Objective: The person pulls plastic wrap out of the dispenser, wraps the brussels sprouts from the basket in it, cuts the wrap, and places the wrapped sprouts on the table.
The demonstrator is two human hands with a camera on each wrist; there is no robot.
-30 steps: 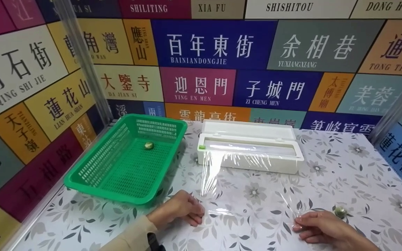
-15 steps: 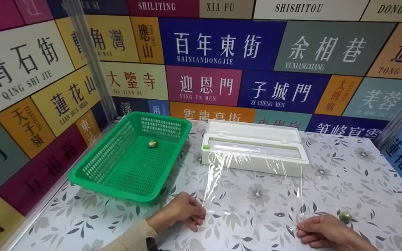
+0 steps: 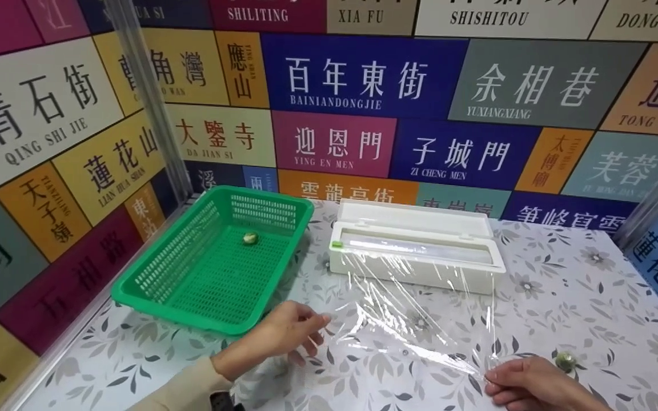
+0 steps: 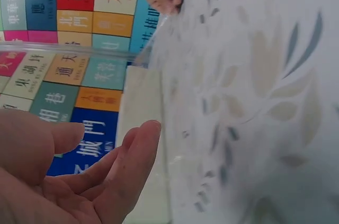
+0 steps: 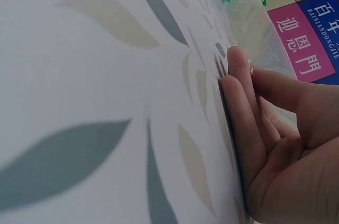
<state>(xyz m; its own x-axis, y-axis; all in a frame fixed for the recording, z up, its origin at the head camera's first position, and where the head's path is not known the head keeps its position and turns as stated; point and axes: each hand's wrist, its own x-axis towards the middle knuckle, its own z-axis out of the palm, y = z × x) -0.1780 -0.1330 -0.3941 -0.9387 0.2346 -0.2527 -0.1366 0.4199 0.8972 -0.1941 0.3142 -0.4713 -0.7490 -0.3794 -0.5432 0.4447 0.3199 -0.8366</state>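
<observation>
Clear plastic wrap (image 3: 414, 322) stretches out of a white dispenser box (image 3: 409, 275) whose lid stands raised. My right hand (image 3: 526, 382) pinches the wrap's near right corner between thumb and fingers; the right wrist view also shows the film at the fingertips (image 5: 238, 57). My left hand (image 3: 289, 332) is beside the wrap's left edge. In the left wrist view the left hand (image 4: 106, 176) has its thumb apart from its fingers and holds nothing. The wrap's left side hangs loose and creased. Behind the right hand lies a small round green item (image 3: 565, 360), its kind unclear.
A green perforated basket (image 3: 209, 279) stands at the left, with one small round greenish item (image 3: 250, 238) inside. A patterned cloth (image 3: 609, 302) covers the table. Walls printed with signs (image 3: 363, 74) rise at the back and sides.
My left hand has let go of the wrap's left corner and moved a little left and away from me. The film's left side has slackened. The right hand keeps its pinch.
</observation>
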